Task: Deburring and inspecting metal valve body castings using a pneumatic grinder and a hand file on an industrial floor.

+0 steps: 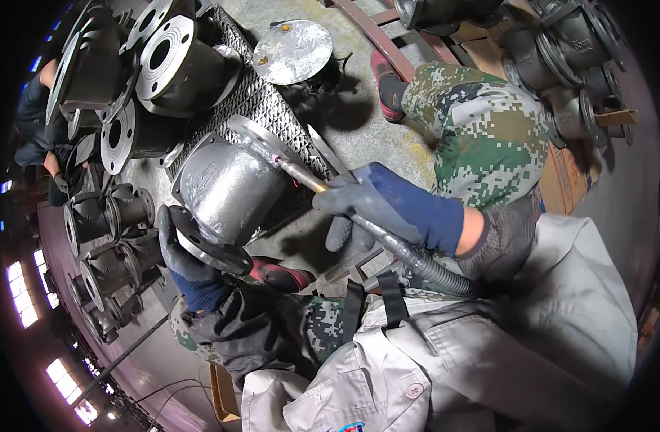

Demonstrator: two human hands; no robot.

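Observation:
A grey cast valve body (pixel 233 191) with round flanges lies tilted in front of me on a mesh-patterned metal stand. My left hand (pixel 186 263), in a dark grey-and-blue glove, has its fingers wrapped round the near flange (pixel 209 247). My gloved right hand (pixel 377 205) is closed round a slim pencil-type air grinder (pixel 301 173) with a ribbed hose (pixel 420 263) trailing back under my forearm. The grinder's thin tip points to the valve body by its far flange (pixel 261 137). Whether the tip touches metal I cannot tell.
Flanged castings (pixel 168 61) are piled at the upper left beside the mesh stand (pixel 283 115). More castings stand at the left and upper right. Beyond the stand is a round metal plate (pixel 292 52). Another person's arm (pixel 49 75) shows at the far left.

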